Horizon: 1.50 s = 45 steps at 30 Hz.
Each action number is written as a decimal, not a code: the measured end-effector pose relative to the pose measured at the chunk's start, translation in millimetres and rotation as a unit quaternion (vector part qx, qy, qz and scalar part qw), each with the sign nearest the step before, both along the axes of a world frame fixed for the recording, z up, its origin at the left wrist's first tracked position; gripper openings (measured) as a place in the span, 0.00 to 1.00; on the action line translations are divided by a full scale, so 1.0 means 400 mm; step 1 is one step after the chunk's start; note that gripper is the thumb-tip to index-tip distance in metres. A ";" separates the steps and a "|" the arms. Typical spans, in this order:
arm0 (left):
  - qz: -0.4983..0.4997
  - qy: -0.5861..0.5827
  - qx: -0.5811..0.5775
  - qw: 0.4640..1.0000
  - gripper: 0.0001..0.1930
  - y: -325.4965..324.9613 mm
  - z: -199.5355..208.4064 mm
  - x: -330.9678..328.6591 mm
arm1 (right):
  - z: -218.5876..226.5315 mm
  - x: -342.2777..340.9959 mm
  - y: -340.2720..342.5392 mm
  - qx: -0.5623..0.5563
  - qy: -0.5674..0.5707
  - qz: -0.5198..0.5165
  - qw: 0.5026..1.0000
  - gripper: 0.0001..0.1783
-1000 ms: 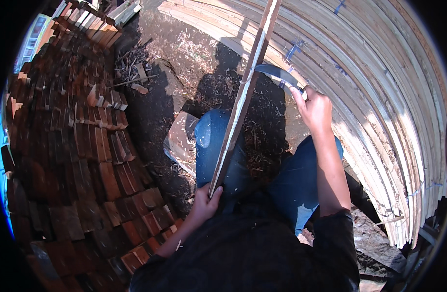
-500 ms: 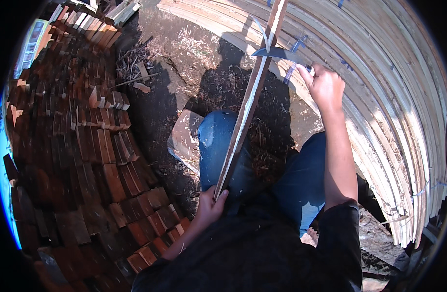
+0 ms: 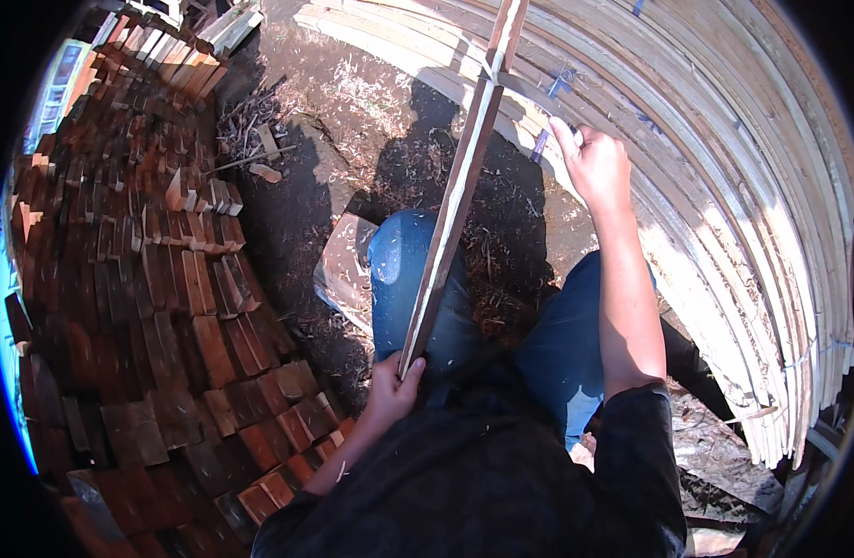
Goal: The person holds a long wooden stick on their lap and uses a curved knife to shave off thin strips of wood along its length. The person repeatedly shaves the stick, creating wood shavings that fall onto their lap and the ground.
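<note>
A long wooden strip (image 3: 455,200), dark brown along its sides with a pale, bare band down the middle, slants from the person's lap up past the upper edge of the view. Its near end sits in the left hand (image 3: 393,389), gripped between the thumb, which lies against its right side, and the fingers, which curl round its left side and go partly out of sight beneath. The rest of the strip runs forward from that grip, free of the fingers, passing above the left knee (image 3: 401,251)

Farther up, a pale curl of wood (image 3: 491,67) stands on the strip where a knife (image 3: 531,94) meets it; the blade is hard to make out against the planks behind. The right hand (image 3: 598,169) is clamped on the knife's handle, thumb stretched towards the blade, its fingers to the right of the strip and apart from it

Around the 2 legs, shavings dot the dark ground (image 3: 353,116), and a block (image 3: 346,270) lies just beside the left knee. Stacked reddish-brown wood pieces (image 3: 180,353) fill the left side; long pale planks (image 3: 725,186) with blue ties (image 3: 560,84) curve along the right
</note>
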<state>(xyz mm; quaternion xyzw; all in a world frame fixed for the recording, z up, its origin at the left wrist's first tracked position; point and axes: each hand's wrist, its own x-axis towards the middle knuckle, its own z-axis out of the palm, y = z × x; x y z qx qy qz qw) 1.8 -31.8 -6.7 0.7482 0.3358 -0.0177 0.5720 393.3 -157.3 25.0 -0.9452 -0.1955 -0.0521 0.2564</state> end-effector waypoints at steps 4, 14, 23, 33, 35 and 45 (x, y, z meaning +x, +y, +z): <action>-0.014 0.001 0.028 1.000 0.14 0.001 0.013 0.014 | -0.009 -0.078 0.020 0.017 -0.148 0.149 0.978 0.30; 0.000 0.021 -0.009 1.000 0.16 -0.002 0.007 0.009 | -0.008 0.020 0.038 -0.027 -0.083 0.040 0.995 0.32; 0.012 0.027 -0.054 0.998 0.16 0.000 0.007 0.006 | -0.014 0.041 0.052 -0.010 -0.124 0.113 0.986 0.34; -0.020 0.019 -0.003 1.000 0.16 0.011 0.006 -0.010 | 0.008 0.023 0.057 0.014 -0.190 0.278 0.942 0.31; -0.022 0.037 -0.014 0.999 0.16 0.014 0.011 0.007 | 0.005 0.102 0.049 -0.004 -0.117 0.112 0.987 0.31; -0.003 0.049 -0.085 0.995 0.16 0.010 0.006 0.013 | -0.023 0.090 0.067 0.045 0.002 0.006 0.999 0.33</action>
